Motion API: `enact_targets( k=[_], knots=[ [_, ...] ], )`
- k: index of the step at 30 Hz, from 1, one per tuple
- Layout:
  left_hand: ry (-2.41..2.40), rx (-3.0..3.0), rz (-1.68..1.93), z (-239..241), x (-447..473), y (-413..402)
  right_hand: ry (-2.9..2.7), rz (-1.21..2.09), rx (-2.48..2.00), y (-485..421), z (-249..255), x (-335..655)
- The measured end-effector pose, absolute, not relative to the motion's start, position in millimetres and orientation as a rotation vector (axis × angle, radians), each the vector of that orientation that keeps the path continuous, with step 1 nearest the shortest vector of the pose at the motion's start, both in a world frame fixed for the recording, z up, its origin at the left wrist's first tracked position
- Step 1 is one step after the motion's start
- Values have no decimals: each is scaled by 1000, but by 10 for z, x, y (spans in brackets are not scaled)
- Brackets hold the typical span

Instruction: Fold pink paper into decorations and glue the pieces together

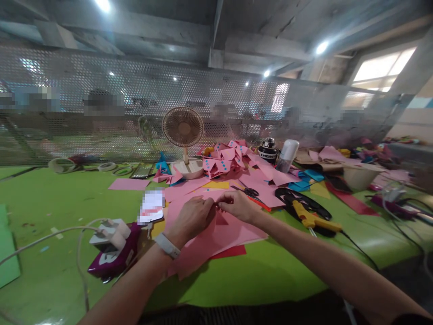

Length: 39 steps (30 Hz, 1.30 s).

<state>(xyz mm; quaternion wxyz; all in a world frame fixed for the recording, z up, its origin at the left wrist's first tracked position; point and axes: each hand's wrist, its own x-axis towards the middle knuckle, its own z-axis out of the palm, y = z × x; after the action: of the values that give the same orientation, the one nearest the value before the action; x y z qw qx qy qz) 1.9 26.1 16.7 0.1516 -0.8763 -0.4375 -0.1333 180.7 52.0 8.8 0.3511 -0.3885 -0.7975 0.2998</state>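
My left hand [192, 218] and my right hand [237, 205] meet over a stack of pink paper sheets [233, 230] on the green table [237, 280]. Both hands have their fingers curled, pinching a small pink paper piece [215, 206] between them. A white band sits on my left wrist. Behind the hands lies a heap of folded pink paper shapes with blue dots [227, 161].
A small desk fan [183, 135] stands at the back. Scissors [249, 192], a yellow glue gun [313, 220] on a black mat, a dark cup [268, 150], a white bottle [287, 155], a phone [151, 207], a power strip with plugs [110, 234], tape rolls [61, 165]. Mesh screen behind.
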Motion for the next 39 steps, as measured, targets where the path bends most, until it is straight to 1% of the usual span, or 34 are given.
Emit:
enact_targets(
  k=[4,8,12,16,18,20,22,25,28,31,36,39],
  knots=[
    [-1244,-2505,-369,160,25,259,-2061,764,-996,533,53,1798],
    [-1317,-2556,-438,175,29,231,-2069,753,-1000,548,19,1821],
    [-1459,-2631,-620,230,-19,250,-2076,699,-1051,507,57,2000],
    [-1681,-2642,-809,221,-142,406,-2088,628,-1138,337,196,2489],
    [-1768,-2674,-854,179,-209,495,-2133,498,-1278,216,265,2880],
    [-1826,-2721,-904,122,-260,549,-2243,287,-1423,98,286,3343],
    [-1859,-2772,-966,55,-289,561,-2300,18,-1573,2,239,3813],
    [-1855,-2807,-1076,-60,-300,528,-2360,-156,-1783,-102,66,4349],
    [-1853,-2793,-1165,-161,-305,505,-2399,-203,-1898,-166,-108,4556],
    [-1870,-2786,-1178,-213,-304,516,-2399,-228,-1924,-172,-188,4546],
    [-1853,-2749,-1254,-198,-261,501,-2403,-187,-1910,-95,-214,4537],
    [-1773,-2623,-1319,-150,-245,444,-2374,-155,-1933,-69,-268,4610]
  ],
)
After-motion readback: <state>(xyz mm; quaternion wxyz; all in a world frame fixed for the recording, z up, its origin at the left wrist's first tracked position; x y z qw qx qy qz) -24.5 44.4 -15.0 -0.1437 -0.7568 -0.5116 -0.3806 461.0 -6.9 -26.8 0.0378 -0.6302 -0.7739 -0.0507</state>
